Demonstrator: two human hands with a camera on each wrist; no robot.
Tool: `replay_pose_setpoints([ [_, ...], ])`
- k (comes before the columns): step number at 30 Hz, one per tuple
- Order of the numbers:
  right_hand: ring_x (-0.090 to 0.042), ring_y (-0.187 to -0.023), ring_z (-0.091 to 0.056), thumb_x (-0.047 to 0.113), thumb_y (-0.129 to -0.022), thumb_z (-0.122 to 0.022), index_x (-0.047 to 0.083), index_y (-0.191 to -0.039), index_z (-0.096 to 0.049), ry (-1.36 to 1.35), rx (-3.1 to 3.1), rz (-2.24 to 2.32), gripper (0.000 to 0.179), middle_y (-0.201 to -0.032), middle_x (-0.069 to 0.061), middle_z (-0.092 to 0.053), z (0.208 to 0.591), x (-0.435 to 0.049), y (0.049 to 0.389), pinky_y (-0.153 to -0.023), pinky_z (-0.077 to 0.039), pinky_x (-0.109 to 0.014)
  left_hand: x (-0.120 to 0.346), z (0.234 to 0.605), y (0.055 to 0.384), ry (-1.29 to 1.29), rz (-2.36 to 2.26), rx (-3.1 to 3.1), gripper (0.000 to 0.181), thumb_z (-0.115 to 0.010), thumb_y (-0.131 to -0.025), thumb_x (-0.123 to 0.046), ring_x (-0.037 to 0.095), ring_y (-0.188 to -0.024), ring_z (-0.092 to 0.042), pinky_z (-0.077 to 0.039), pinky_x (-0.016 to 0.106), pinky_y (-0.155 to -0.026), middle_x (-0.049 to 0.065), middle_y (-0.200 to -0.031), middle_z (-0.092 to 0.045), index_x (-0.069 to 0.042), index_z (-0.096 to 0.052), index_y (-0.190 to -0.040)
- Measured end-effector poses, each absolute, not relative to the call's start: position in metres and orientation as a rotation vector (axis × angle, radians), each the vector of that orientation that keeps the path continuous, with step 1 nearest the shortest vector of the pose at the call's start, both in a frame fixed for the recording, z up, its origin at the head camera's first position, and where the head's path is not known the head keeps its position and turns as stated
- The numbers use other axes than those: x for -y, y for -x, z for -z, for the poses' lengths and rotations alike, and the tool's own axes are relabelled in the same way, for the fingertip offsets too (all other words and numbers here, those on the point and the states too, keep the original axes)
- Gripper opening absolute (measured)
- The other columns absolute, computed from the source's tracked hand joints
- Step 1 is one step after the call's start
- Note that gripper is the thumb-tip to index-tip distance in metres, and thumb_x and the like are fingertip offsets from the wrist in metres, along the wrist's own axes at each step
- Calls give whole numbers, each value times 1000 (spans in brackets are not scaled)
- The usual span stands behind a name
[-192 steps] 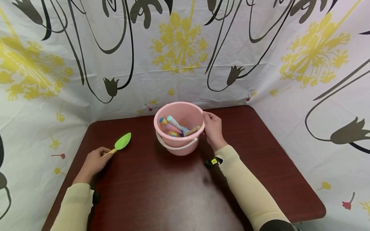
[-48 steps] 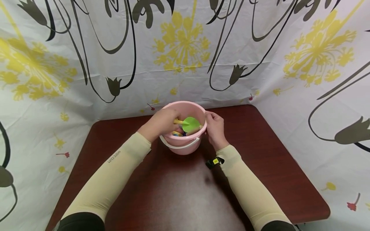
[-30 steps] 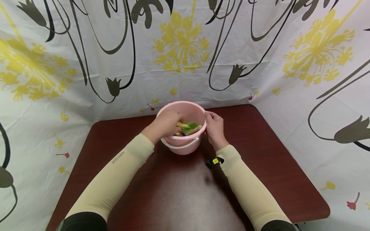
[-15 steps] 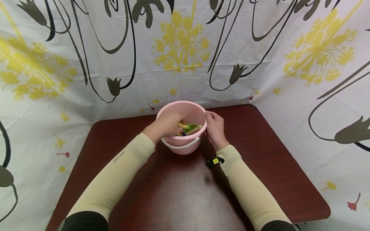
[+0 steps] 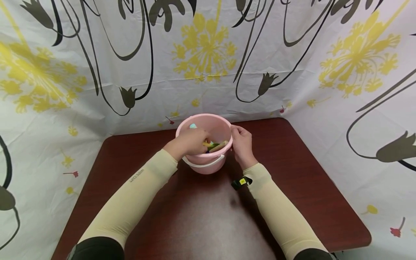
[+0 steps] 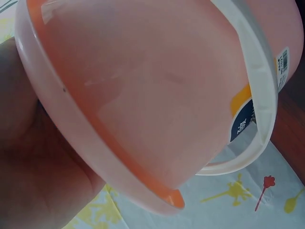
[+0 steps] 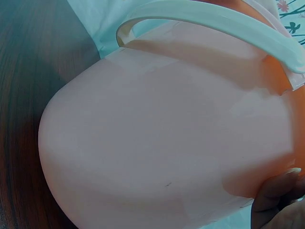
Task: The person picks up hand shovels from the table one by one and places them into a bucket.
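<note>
A pink bucket [image 5: 212, 124] stands upright at the back of the table, its white handle [image 5: 204, 166] hanging down in front. My left hand [image 5: 194, 141] reaches over the rim and holds a toy shovel inside; a bit of the yellow grip and green blade [image 5: 213, 146] shows past the fingers. On the bucket's right, my right hand [image 5: 242, 144] pinches the rim between thumb and fingers. Inside lie a beige stick-like piece [image 5: 219, 146] and a light blue rounded end [image 5: 193, 126]; the hand hides other contents. In the left wrist view, the bucket wall [image 6: 157, 90] hides the fingertips.
The dark red-brown table [image 5: 201, 216] extends in front and to both sides. A white patterned curtain [image 5: 152, 72] hangs close behind the bucket and along the sides. A label [image 6: 242, 117] is on the bucket's outside.
The left hand has brought the toy shovel from the table's left side into the bucket and lowered it, hiding most of it. The light blue end has come into sight. The right hand stays on the rim.
</note>
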State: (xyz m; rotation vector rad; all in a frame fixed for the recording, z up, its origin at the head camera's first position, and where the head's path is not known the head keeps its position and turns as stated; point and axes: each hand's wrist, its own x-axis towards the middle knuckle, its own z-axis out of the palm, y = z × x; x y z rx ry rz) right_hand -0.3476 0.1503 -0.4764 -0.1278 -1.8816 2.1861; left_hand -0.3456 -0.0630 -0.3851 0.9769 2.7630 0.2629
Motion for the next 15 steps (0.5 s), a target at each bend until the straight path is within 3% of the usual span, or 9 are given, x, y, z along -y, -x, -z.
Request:
replay_pose_setpoints([
  [4,-8,-47,-54,29,-113,-64,-1,-126,-77,119,1865,-2191,35,-104,-24,-73,476,-150,347,-42,-45,-25,62,385,345,-972,-272,-2760,29,-68,-96,-11,19,-101,-69,-56,35,-92,3,-118,-76,-9,-80,-123],
  [6,-8,-46,-54,28,-113,-64,-2,-126,-77,115,1854,-2201,34,-104,-27,-72,476,-150,348,-41,-44,-25,61,384,345,-972,-277,-2758,20,-68,-95,-9,16,-87,-63,-52,32,-81,-1,-101,-72,-10,-80,-111],
  [8,-8,-46,-55,27,-112,-65,-2,-125,-77,119,1850,-2206,34,-103,-30,-70,476,-150,348,-41,-44,-25,60,384,345,-977,-278,-2751,9,-66,-95,-7,14,-73,-49,-42,30,-69,-3,-81,-58,-10,-74,-95],
  [12,-8,-46,-55,27,-112,-64,-1,-125,-77,124,1863,-2203,34,-104,-30,-71,476,-150,348,-41,-44,-25,57,384,345,-978,-278,-2724,22,-62,-93,-3,13,-64,-25,-25,30,-62,-4,-68,-30,-13,-53,-75],
  [15,-9,-46,-54,29,-113,-64,0,-126,-77,122,1872,-2199,34,-101,-27,-71,476,-150,348,-42,-45,-26,57,383,344,-963,-283,-2715,26,-61,-93,-2,12,-63,-21,-23,30,-61,-6,-66,-26,-15,-49,-73],
])
